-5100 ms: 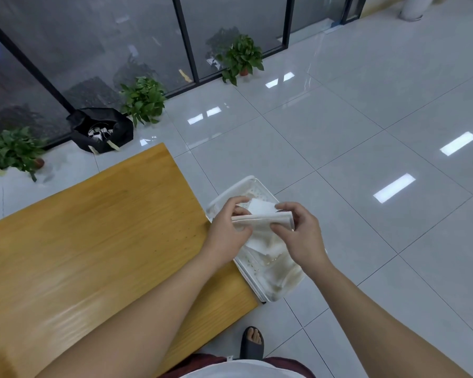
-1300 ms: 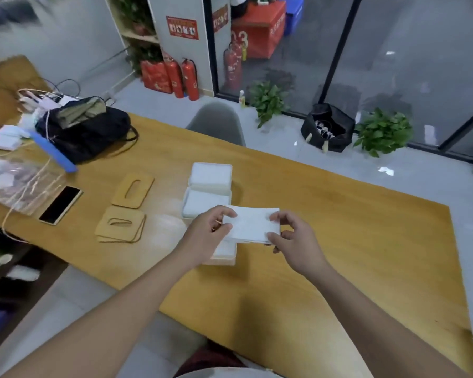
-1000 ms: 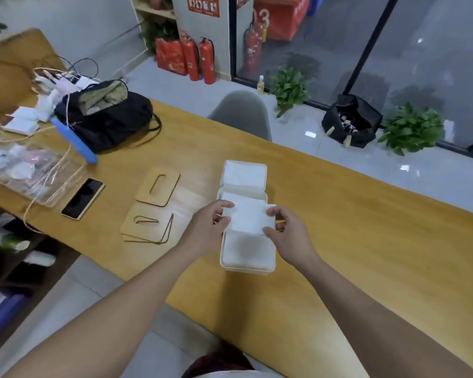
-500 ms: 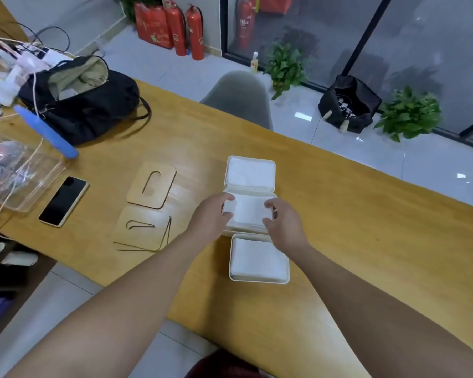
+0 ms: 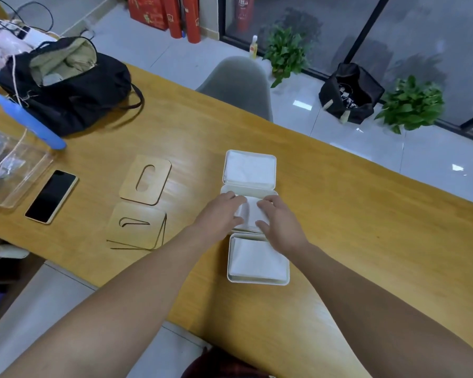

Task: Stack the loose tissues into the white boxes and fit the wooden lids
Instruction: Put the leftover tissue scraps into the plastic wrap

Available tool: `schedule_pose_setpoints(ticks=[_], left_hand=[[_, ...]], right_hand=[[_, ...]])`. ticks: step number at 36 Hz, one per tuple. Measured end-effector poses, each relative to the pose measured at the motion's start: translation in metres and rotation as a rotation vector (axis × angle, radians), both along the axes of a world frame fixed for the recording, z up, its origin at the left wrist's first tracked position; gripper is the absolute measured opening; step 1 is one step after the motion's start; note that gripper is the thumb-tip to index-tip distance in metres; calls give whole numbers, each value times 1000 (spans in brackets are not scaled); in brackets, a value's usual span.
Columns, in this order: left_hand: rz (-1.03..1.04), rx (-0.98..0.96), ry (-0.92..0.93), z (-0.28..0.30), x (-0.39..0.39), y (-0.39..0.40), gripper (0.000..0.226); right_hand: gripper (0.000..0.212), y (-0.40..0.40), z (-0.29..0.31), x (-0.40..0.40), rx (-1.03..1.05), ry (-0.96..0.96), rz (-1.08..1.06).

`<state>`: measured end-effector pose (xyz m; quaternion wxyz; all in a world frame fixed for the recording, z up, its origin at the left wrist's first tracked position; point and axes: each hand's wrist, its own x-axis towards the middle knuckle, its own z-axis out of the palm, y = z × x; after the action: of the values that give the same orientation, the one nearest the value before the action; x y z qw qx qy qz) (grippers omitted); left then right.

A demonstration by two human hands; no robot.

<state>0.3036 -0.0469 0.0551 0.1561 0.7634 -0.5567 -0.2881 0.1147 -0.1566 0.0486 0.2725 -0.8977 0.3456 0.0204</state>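
Three white boxes stand in a row on the wooden table (image 5: 352, 219): a far box (image 5: 249, 170), a middle box (image 5: 246, 190) and a near box (image 5: 258, 264), all with tissues inside. My left hand (image 5: 221, 212) and my right hand (image 5: 277, 218) lie side by side on the middle box, fingers flat, pressing a folded white tissue (image 5: 250, 211) down into it. To the left lie wooden lids: one with an oval slot (image 5: 145, 180) and a small stack with a curved slit (image 5: 135, 226).
A black phone (image 5: 51, 196), a clear plastic tray (image 5: 8, 165), a blue tube (image 5: 28, 120) and a black bag (image 5: 66, 85) crowd the table's left end. A grey chair (image 5: 238, 83) stands behind the table. Plants and a black floor bag (image 5: 350, 94) sit by the glass wall.
I carried the folded tissue from a tray beside the table over to the boxes. In the last second both hands lowered it onto the middle box and now press it flat.
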Motion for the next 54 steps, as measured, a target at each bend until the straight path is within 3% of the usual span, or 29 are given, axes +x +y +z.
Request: schedule_pose_setpoints(ticks=[8, 18, 27, 38, 48, 54], left_hand=[[47, 12, -22, 3, -4, 1, 50], [226, -187, 117, 44, -62, -3, 26], [-72, -266, 245, 98, -266, -63, 18], [-473, -296, 350, 127, -575, -125, 11], [-631, -156, 439, 112, -781, -137, 8], [-600, -23, 367, 88, -845, -146, 16]], right_hand=[[47, 0, 5, -4, 38, -66, -23], [45, 3, 45, -82, 161, -374, -248], [17, 7, 101, -269, 263, -712, -613], [15, 28, 138, -565, 89, -805, -961], [10, 60, 130, -760, 12, -755, -1285], [21, 59, 81, -836, 68, -518, -1553]])
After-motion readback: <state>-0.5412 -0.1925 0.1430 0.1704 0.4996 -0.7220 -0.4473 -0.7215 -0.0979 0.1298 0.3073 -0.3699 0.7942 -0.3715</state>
